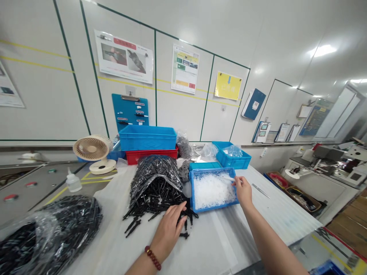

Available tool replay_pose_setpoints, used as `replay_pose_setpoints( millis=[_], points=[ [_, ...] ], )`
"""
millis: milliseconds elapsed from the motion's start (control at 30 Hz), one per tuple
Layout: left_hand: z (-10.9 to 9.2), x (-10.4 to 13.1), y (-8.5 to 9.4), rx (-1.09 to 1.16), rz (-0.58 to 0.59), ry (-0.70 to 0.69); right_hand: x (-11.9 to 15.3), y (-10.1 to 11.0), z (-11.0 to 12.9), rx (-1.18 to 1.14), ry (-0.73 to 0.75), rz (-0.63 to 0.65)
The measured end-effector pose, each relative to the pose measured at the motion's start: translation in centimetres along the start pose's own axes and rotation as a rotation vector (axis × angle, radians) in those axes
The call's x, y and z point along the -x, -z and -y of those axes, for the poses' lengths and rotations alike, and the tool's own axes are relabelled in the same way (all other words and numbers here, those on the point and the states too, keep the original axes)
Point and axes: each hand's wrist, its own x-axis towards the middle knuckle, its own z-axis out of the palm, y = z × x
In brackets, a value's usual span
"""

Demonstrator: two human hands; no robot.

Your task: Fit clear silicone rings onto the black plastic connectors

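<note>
My left hand [169, 227] lies palm down on the near edge of a heap of thin black plastic parts [156, 189] spilling from a clear bag on the white-covered table [218, 244]; its fingers touch the loose pieces. A red bead bracelet is on that wrist. My right hand [243, 190] reaches over the right side of a small blue bin [213, 208] filled with small white translucent parts [212, 190]. Its fingertips pinch one white piece [229, 178].
Stacked blue and red crates [147, 143] stand at the back, another blue bin [232, 156] at right. A small fan [94, 152], a squeeze bottle [73, 182] and a bag of black parts [54, 229] are at left. Tweezers [260, 190] lie right of my hand.
</note>
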Motion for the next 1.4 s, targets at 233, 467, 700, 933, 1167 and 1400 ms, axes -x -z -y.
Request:
replay_pose_setpoints(
  millis=[233, 467, 700, 933, 1167, 1400],
  points=[
    [0.0, -0.1, 0.0, 0.01, -0.005, -0.005, 0.5, -1.6, 0.5, -0.028, 0.01, -0.006],
    [-0.3, -0.1, 0.3, 0.031, -0.01, 0.015, 0.2, -1.1, 0.0, -0.22, -0.104, 0.01],
    [-0.1, -0.1, -0.2, 0.041, 0.018, -0.006, 2.2, 1.7, 0.7, -0.357, -0.19, 0.132],
    [-1.0, -0.3, 0.2, -0.071, 0.209, 0.007, 8.9, 1.0, 2.1, -0.335, -0.143, 0.502],
    [-1.9, -1.0, 0.0, -0.19, 0.509, 0.018, 11.4, 0.2, 2.5, -0.266, -0.086, 0.586],
    [1.8, 1.5, -0.9, -0.066, 0.328, -0.231, 14.1, -0.9, 3.5, -0.204, -0.112, 0.514]
  ],
)
